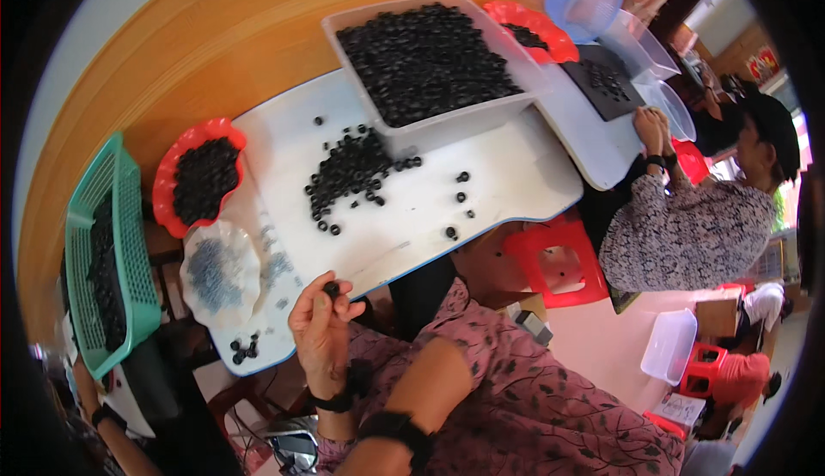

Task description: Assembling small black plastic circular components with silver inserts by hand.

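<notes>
My left hand (320,326) is raised at the near edge of a white table (438,205). Its thumb and fingers pinch a small black ring-like piece (332,289). My right forearm (434,381), with a black band at the wrist, slants down to the lower edge, where its hand is out of the picture. Beyond my left hand a loose heap of black ring-like pieces (348,167) lies on the tabletop. A few single pieces (461,197) sit to the right of it, and a small cluster (244,350) lies at the near left corner.
A large clear bin (455,137) full of black pieces stands at the back. On the left are a red scalloped bowl (163,188), a pale dish (245,295) of small greyish bits and a green basket (129,261). A red stool (563,257) and another person (687,227) are on the right.
</notes>
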`<action>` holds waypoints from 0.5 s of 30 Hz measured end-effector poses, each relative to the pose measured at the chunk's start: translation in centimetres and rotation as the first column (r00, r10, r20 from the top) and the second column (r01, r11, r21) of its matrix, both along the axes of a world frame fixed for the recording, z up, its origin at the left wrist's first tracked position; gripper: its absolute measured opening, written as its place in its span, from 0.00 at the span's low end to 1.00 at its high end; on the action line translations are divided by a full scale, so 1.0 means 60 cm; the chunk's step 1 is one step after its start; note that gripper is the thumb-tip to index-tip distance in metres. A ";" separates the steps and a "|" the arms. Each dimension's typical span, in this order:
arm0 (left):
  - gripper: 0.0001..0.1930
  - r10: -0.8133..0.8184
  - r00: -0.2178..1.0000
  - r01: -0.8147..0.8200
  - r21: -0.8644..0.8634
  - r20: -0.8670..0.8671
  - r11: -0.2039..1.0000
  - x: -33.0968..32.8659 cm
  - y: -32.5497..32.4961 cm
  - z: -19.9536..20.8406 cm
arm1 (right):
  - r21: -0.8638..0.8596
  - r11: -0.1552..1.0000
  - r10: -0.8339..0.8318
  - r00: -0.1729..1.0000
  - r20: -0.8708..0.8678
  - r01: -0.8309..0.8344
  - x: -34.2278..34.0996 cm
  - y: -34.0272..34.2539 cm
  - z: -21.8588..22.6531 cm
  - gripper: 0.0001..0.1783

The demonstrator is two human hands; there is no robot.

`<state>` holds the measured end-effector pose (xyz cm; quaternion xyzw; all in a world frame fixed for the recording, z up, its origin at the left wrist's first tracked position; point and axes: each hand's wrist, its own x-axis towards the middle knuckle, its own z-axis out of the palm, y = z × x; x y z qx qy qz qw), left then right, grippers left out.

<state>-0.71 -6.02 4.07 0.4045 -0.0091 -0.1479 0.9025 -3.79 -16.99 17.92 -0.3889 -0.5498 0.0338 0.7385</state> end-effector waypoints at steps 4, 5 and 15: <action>0.20 -0.039 0.995 0.031 -0.092 -0.088 0.995 0.006 0.010 0.000 | 0.066 0.990 0.127 0.992 -0.004 -0.126 0.006 0.039 0.002 0.03; 0.19 -0.046 0.996 0.035 -0.151 -0.076 0.988 0.001 0.020 0.004 | 0.087 0.981 0.172 0.985 0.003 -0.172 -0.003 0.061 0.013 0.03; 0.20 -0.120 0.993 0.109 -0.296 -0.021 0.949 0.003 0.014 -0.003 | -0.577 0.302 -0.953 0.255 -0.163 0.759 0.011 -0.073 -0.166 0.06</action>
